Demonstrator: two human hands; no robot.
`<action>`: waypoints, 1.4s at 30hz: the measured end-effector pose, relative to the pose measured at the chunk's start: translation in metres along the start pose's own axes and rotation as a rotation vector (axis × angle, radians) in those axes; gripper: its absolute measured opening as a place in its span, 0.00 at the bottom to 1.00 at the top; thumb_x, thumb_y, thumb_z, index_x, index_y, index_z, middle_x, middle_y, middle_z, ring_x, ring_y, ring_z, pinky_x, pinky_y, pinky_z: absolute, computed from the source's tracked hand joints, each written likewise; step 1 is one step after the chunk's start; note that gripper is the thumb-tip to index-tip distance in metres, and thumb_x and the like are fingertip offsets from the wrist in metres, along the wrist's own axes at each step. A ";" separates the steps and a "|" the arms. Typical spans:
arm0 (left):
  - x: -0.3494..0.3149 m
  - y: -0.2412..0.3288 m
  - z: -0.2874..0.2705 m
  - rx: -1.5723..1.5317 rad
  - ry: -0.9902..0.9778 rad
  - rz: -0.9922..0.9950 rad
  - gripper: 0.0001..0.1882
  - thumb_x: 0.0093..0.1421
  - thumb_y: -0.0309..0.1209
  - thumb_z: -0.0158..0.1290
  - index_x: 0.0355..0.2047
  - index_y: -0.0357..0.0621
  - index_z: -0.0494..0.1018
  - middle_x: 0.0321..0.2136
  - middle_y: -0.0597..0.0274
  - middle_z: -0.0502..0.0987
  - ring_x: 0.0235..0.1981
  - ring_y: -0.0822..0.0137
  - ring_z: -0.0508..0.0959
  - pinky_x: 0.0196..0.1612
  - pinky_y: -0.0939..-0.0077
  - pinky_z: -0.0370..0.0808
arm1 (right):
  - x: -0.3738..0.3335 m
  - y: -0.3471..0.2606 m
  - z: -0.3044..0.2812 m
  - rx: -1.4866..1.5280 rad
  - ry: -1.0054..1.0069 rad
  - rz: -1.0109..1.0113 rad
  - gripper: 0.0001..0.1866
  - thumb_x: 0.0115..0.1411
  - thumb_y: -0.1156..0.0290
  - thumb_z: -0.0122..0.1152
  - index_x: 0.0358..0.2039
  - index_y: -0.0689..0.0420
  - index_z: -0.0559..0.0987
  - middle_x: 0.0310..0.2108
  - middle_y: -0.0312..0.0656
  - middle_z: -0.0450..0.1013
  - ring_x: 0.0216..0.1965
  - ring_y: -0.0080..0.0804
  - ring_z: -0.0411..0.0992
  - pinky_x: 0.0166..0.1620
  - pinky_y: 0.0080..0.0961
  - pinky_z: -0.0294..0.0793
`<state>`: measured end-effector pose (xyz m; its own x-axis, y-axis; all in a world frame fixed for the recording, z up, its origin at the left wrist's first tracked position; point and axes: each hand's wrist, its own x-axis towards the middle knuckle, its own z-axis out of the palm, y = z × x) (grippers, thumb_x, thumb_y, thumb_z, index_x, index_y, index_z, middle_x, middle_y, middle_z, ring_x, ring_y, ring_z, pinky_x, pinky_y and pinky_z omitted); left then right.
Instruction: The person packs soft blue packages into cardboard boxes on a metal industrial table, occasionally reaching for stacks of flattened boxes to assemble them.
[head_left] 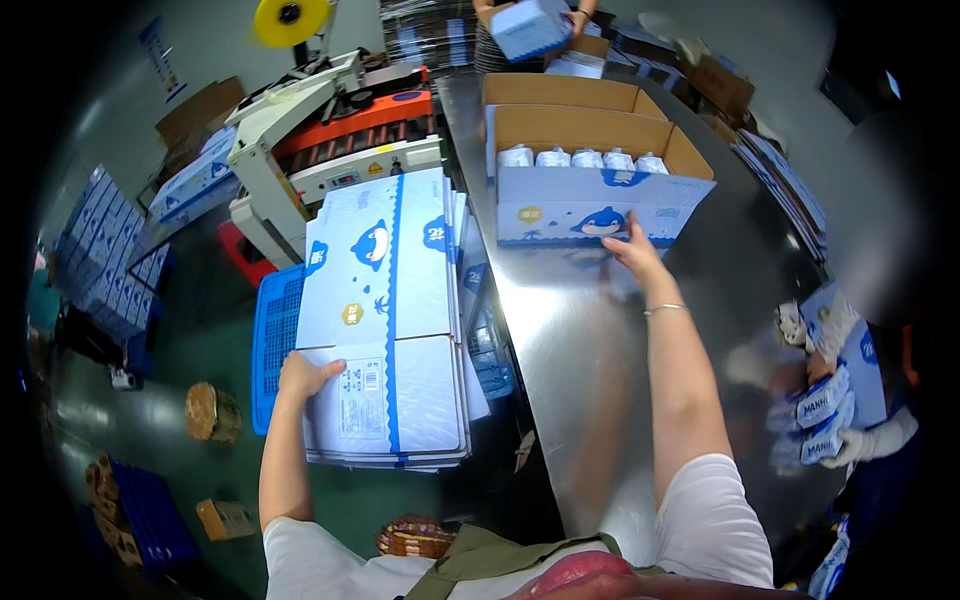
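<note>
My left hand (pixel 306 378) grips the left edge of a pile of flattened cartons (pixel 365 290), thumb on top and the other fingers hidden at the edge. The cartons are pale blue with a dark blue whale print and a wavy stripe. My right hand (pixel 636 252) is open, its fingers spread against the lower front side of an open carton (pixel 560 212) of the same print. That carton stands upright on the metal table with its brown flaps up. Inside it a row of white packs (pixel 588 160) shows along the front wall.
The steel table (pixel 585 400) runs along my right. Beyond the pile stands a carton-taping machine (pixel 345 165) with rollers. A blue plastic crate (pixel 275 330) is under the pile. At the right, a co-worker's gloved hands (pixel 855 445) hold packs; at the far end another person holds a carton (pixel 530 28).
</note>
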<state>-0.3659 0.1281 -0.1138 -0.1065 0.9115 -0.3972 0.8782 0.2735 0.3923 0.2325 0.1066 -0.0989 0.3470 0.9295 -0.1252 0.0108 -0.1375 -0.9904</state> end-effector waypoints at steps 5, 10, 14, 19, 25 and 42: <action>-0.010 0.015 -0.006 0.091 0.394 -0.055 0.44 0.31 0.47 0.73 0.44 0.29 0.70 0.42 0.44 0.75 0.44 0.50 0.77 0.47 0.63 0.74 | -0.069 0.068 0.019 -0.316 0.117 -0.249 0.34 0.49 0.79 0.65 0.58 0.62 0.66 0.50 0.47 0.71 0.52 0.35 0.69 0.53 0.28 0.68; -0.045 0.026 -0.025 -0.190 0.788 0.139 0.21 0.48 0.38 0.65 0.34 0.37 0.70 0.34 0.50 0.77 0.35 0.54 0.78 0.37 0.62 0.74 | -0.201 0.083 0.104 0.036 0.023 -0.103 0.20 0.61 0.72 0.56 0.54 0.62 0.69 0.46 0.41 0.72 0.47 0.29 0.71 0.50 0.24 0.70; -0.165 0.083 -0.022 -1.041 0.738 0.776 0.12 0.51 0.30 0.62 0.30 0.39 0.69 0.28 0.63 0.76 0.30 0.71 0.74 0.33 0.76 0.71 | -0.236 0.055 0.122 0.522 0.103 -0.160 0.19 0.66 0.58 0.48 0.51 0.58 0.72 0.46 0.38 0.72 0.48 0.29 0.70 0.52 0.28 0.68; -0.315 0.111 -0.013 -0.628 0.340 1.782 0.12 0.45 0.28 0.63 0.31 0.46 0.75 0.30 0.60 0.77 0.29 0.57 0.77 0.29 0.68 0.72 | -0.256 0.012 0.064 0.647 0.045 -0.618 0.25 0.69 0.59 0.40 0.59 0.62 0.62 0.58 0.46 0.63 0.57 0.38 0.62 0.60 0.34 0.60; -0.355 0.104 0.143 -0.584 -0.430 1.940 0.10 0.54 0.34 0.58 0.35 0.47 0.75 0.33 0.57 0.75 0.31 0.53 0.75 0.31 0.65 0.72 | -0.370 -0.088 -0.141 0.436 0.201 -0.953 0.26 0.71 0.53 0.29 0.18 0.52 0.63 0.19 0.32 0.62 0.24 0.23 0.59 0.35 0.24 0.63; -0.289 0.303 0.010 0.389 -0.748 1.269 0.50 0.53 0.58 0.56 0.63 0.33 0.51 0.60 0.44 0.62 0.58 0.54 0.66 0.56 0.63 0.66 | -0.618 -0.121 -0.088 -0.539 0.049 -0.948 0.33 0.63 0.47 0.46 0.08 0.56 0.67 0.10 0.35 0.65 0.14 0.33 0.68 0.25 0.27 0.71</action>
<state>-0.0649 -0.0554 0.1117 0.9372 0.0814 -0.3391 0.2817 -0.7501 0.5983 0.0996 -0.4810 0.1038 0.0178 0.7234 0.6902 0.6987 0.4848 -0.5262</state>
